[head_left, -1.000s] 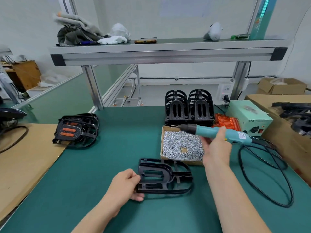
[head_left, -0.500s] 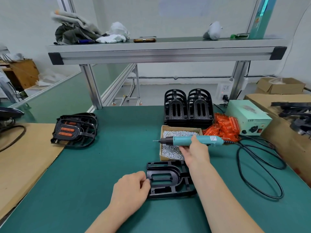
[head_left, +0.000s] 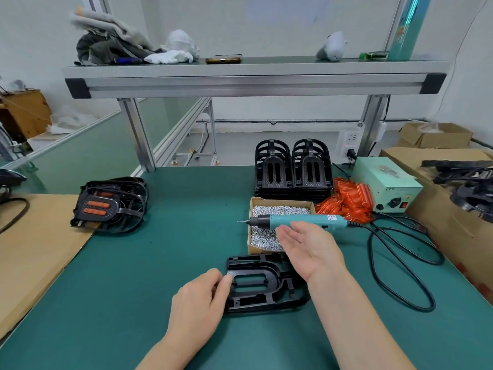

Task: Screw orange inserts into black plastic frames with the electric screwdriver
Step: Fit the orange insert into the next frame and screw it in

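Black plastic frame [head_left: 256, 296], where is it lying?

It is lying flat on the green table [head_left: 160, 263], right in front of the person and just on the near side of the cardboard box of screws [head_left: 282, 201].

What is the left hand [head_left: 198, 300] doing?

It is holding the frame's left edge, with the fingers curling in and the thumb pressing on the rim.

And the right hand [head_left: 309, 247]?

It is hovering palm up over the near right corner of the box, with the fingers lying straight and loosely spread, gripping nothing.

Is it touching the electric screwdriver [head_left: 293, 219]?

I cannot tell. The screwdriver is lying across the box just beyond the fingertips, its bit pointing left.

Where are the orange inserts [head_left: 349, 201] sitting?

They are sitting in a heap right of the box, well apart from both hands.
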`<state>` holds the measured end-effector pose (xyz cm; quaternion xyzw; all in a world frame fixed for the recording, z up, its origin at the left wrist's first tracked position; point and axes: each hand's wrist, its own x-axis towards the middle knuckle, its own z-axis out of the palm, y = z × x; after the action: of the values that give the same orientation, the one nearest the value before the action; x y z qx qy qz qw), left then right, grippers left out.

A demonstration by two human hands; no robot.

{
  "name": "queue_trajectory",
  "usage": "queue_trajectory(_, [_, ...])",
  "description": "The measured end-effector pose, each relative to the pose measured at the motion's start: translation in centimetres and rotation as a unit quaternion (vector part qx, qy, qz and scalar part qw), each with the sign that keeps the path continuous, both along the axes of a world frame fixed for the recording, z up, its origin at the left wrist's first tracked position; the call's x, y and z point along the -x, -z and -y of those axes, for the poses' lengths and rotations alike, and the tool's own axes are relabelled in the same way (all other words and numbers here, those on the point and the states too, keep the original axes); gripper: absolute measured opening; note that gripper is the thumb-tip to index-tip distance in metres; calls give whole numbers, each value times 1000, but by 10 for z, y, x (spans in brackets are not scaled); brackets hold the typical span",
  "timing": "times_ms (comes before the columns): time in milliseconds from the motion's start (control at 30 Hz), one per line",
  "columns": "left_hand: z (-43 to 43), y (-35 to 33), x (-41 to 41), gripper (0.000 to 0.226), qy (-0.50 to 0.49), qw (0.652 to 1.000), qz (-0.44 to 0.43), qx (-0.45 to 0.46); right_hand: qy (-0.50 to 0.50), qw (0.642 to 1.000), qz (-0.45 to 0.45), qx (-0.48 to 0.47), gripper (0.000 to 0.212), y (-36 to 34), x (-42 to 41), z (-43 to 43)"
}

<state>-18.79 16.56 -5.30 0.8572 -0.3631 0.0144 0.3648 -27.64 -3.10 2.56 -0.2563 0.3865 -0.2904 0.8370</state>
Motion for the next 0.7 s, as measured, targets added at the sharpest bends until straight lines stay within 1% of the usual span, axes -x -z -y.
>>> queue_trajectory(33, [0,0,0,47,0,1000,-1,1,-8,1000,11,4,7,-3,2,0])
queue_trajectory(100, [-1,1,0,47,0,1000,-3,0,-15,999,28,37,8,-7,5,6])
queue_trajectory(133, [-1,1,-1,47,1,1000,-4,-1,-6,997,24,74,11,-11,6,13])
queue_trajectory(167, [-1,2,-1,46,1,1000,-5,-2,9,991,-1,132,13,-14,5,22])
queue_trajectory(200, [0,2,-1,45,2,1000,-6,-2,25,977,-49,207,14,-16,3,35])
queue_trajectory(233, [0,2,-2,44,2,1000,-8,-3,38,950,-113,287,16,-18,1,50])
queue_trajectory(300, [0,2,-3,43,3,1000,-8,-7,44,875,-240,418,17,-18,-5,82])
queue_trajectory(400, [1,3,-5,42,3,1000,-18,1,-6,766,-377,521,15,-12,-13,126])
queue_trajectory(467, [2,4,-7,43,2,1000,-26,6,-55,688,-465,554,19,-8,-18,148])
queue_trajectory(533, [1,6,-8,43,1,999,-31,10,-93,617,-541,564,24,-6,-21,163])
queue_trajectory(633, [1,7,-9,43,8,999,-37,19,-137,521,-610,581,19,-1,-25,174])
queue_trajectory(700, [0,7,-8,44,15,999,-38,10,-159,472,-638,587,18,1,-26,176])
